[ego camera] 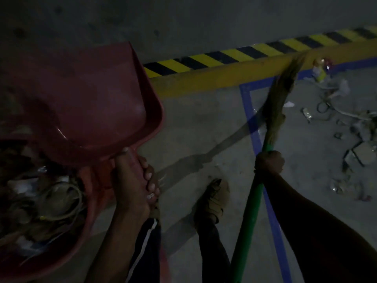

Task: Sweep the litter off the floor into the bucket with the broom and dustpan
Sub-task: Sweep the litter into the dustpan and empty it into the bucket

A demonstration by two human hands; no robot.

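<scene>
Red plastic dustpan (85, 103): held up at left, tilted over the bucket, scoop seemingly bare inside. Handle gripped by left hand (133, 180), fingers curled round it, thumb along the top.
Red bucket (95, 203): near left, under the dustpan, holding wrappers, cord loops and brownish scraps.
Broom (273, 111): right of centre, green stick, straw-coloured bristles slanting far and right, tips against the yellow kerb (214, 78). Stick clasped in right hand (269, 163), fist closed round it just below the bristle binding.
Litter (346, 123): loose on the grey concrete floor (204, 123) at right, beyond the broom; wrappers, wire, paper bits, broken pieces.
Black-and-yellow hazard stripes (244, 54): along the kerb top.
Blue floor tape (253, 123): running near to far beside the broom.
Sandalled foot (213, 199): near centre, between the arms.
</scene>
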